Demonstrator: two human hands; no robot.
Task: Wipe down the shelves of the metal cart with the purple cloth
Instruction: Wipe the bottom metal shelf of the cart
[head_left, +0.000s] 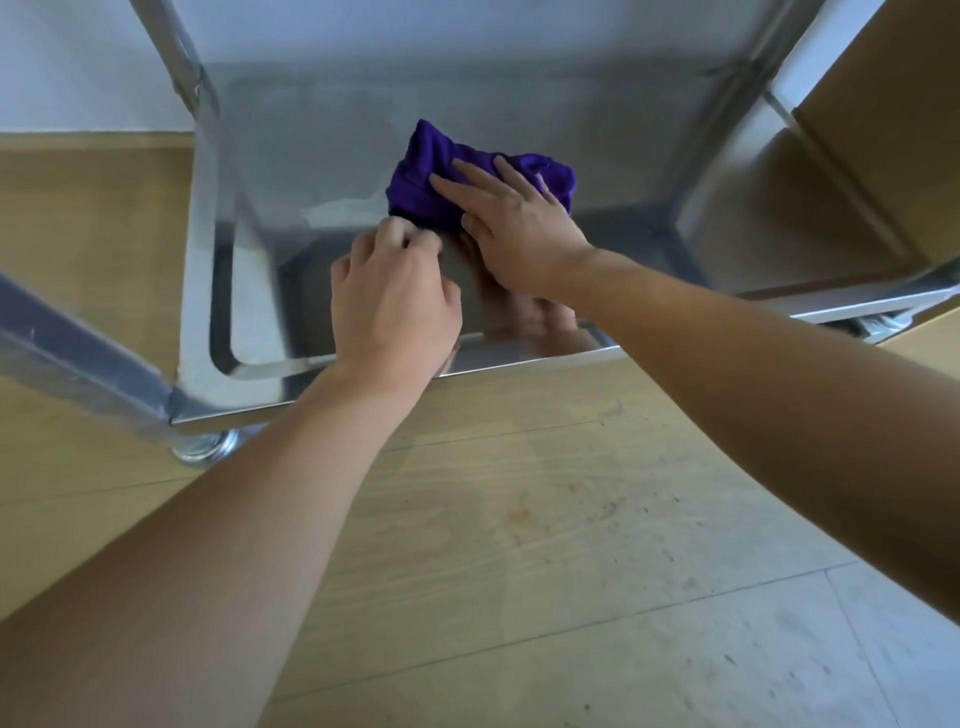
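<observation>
The purple cloth lies bunched on the bottom shelf of the metal cart, near its middle. My right hand lies flat on the cloth with straight fingers, pressing it onto the steel. My left hand hovers just in front of the cloth with curled fingers; its fingertips meet the cloth's near edge, and whether they pinch it is hidden. Both forearms reach in over the shelf's front rim.
The cart's upright posts rise at the left and right. A caster stands under the front left corner. A brown cardboard box stands to the right. Wooden flooring spreads in front, a white wall behind.
</observation>
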